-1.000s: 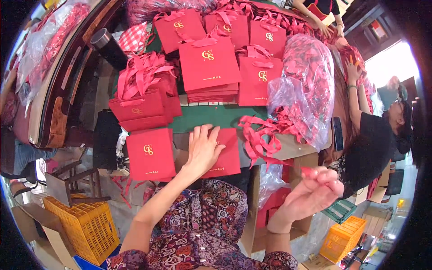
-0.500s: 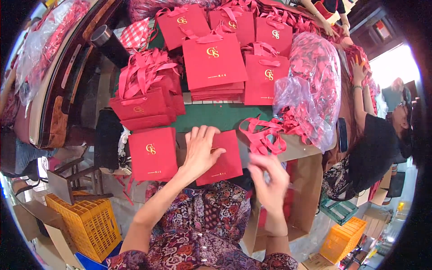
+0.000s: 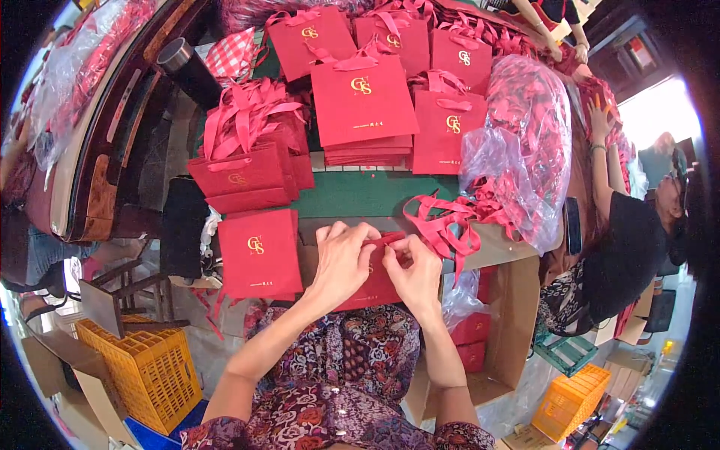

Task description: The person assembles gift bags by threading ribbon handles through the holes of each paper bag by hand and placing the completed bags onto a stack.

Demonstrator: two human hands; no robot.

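A red paper gift bag [image 3: 369, 291] lies at the table edge before me, its top edge up between my fingers. My left hand [image 3: 341, 262] is closed on the upper left part of it, thumb toward the opening. My right hand [image 3: 414, 274] pinches the top right edge, fingertips bent in. Whether a ribbon end is between the fingertips I cannot tell. Just right of my right hand lie loose pink-red ribbon handles [image 3: 446, 234]. To my left is a flat pile of red gift bags [image 3: 259, 259] with gold print.
Beyond stand stacks of handled red bags [image 3: 364, 101] and another handled stack [image 3: 244, 180]. A clear plastic sack of ribbons [image 3: 529, 127] sits at the right. A dark flask [image 3: 187, 71] stands far left. Below right is an open cardboard box [image 3: 510, 337]. A co-worker [image 3: 626, 247] sits at right.
My right hand has moved up and left from beside the table edge onto the bag's top edge. My left hand has shifted slightly right, its fingers now curled onto the bag.
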